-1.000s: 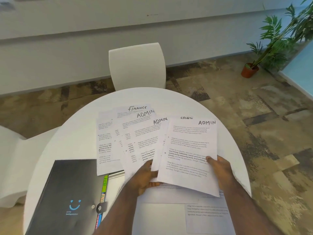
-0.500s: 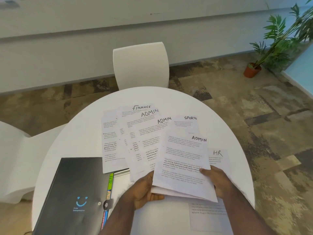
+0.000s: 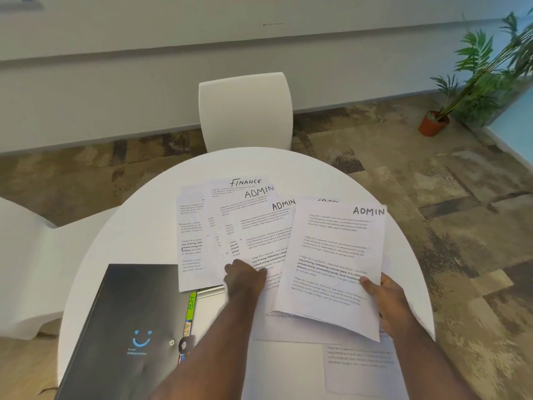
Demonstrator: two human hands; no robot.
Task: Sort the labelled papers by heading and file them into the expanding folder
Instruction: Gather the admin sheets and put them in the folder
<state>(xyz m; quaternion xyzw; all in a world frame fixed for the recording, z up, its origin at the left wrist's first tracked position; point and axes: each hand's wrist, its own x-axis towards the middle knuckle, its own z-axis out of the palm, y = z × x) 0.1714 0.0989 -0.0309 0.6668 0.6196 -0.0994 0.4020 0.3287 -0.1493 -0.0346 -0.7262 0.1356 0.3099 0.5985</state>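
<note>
Whereas half a second ago both hands gripped one bundle, the left hand [image 3: 245, 280] now presses flat on the fanned ADMIN sheets [image 3: 259, 235]; the right hand [image 3: 385, 295] pinches its ADMIN sheet [image 3: 331, 255] above the table [image 3: 138, 226]. Gathering ADMIN; folder [image 3: 127, 327] unfilled.

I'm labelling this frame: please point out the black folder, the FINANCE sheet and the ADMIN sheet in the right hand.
black folder [image 3: 121, 313], head view, bare cover.
FINANCE sheet [image 3: 245, 182], head view, handwritten heading.
ADMIN sheet [image 3: 334, 255], head view, middle of page.
</note>
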